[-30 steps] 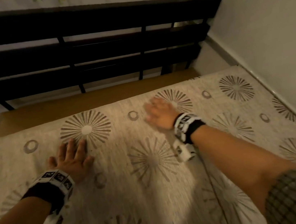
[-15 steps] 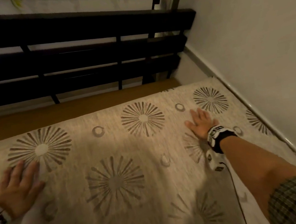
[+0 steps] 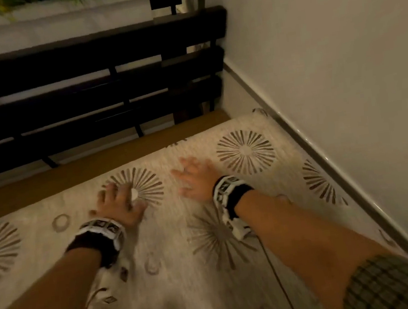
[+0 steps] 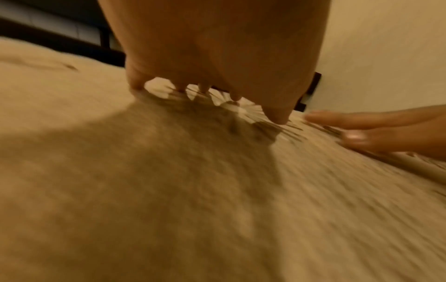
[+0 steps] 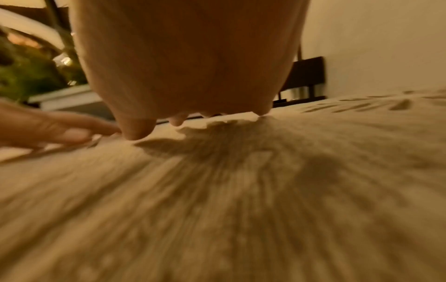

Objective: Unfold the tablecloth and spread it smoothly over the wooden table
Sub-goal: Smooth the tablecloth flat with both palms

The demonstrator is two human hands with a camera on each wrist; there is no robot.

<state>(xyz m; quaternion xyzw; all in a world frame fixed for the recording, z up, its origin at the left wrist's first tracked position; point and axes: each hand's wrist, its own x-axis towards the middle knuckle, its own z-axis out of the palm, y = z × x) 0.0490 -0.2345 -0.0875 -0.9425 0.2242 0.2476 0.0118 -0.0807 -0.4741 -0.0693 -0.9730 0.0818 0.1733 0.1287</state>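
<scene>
A beige tablecloth (image 3: pixel 177 274) with brown sunburst prints lies spread flat over the wooden table (image 3: pixel 75 171), whose far strip stays bare. My left hand (image 3: pixel 118 202) presses flat on a sunburst print, fingers spread. My right hand (image 3: pixel 195 178) lies flat on the cloth just to its right, fingers straight. In the left wrist view the left hand (image 4: pixel 217 91) touches the tablecloth (image 4: pixel 169 190) with its fingertips, and the right hand's fingers (image 4: pixel 362 124) show at the right. In the right wrist view the right hand (image 5: pixel 193 118) hovers low over the tablecloth (image 5: pixel 217 190). Neither hand holds anything.
A dark slatted bench back (image 3: pixel 85 87) runs behind the table's far edge. A white wall (image 3: pixel 340 58) with a metal strip (image 3: pixel 328 164) borders the table on the right. Green plants (image 5: pixel 29 72) stand beyond the bench.
Both hands slid together across the cloth: the left hand moved right onto the sunburst, the right hand moved left. The head view has swung toward the right corner.
</scene>
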